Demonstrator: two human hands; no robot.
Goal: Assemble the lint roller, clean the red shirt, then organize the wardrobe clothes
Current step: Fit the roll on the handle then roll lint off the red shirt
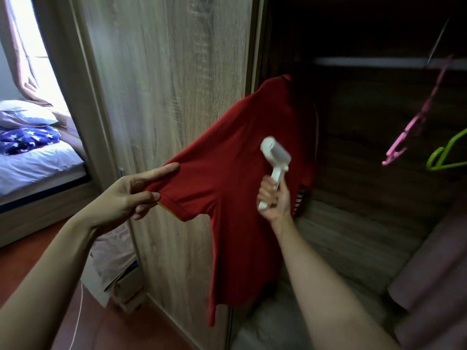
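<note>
Pinches the sleeve of the red shirt (235, 178) with the left hand (126, 195), holding it out sideways. Grips the white lint roller (275, 157) by its handle in the right hand (274, 200), roll against the shirt's front. Hung just beside the wooden door (164, 72), with a pink hanger (414, 117) and a green hanger (444, 155) off to the right.

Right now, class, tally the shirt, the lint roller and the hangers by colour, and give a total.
red shirt: 1
white lint roller: 1
pink hanger: 1
green hanger: 1
Total: 4
</note>
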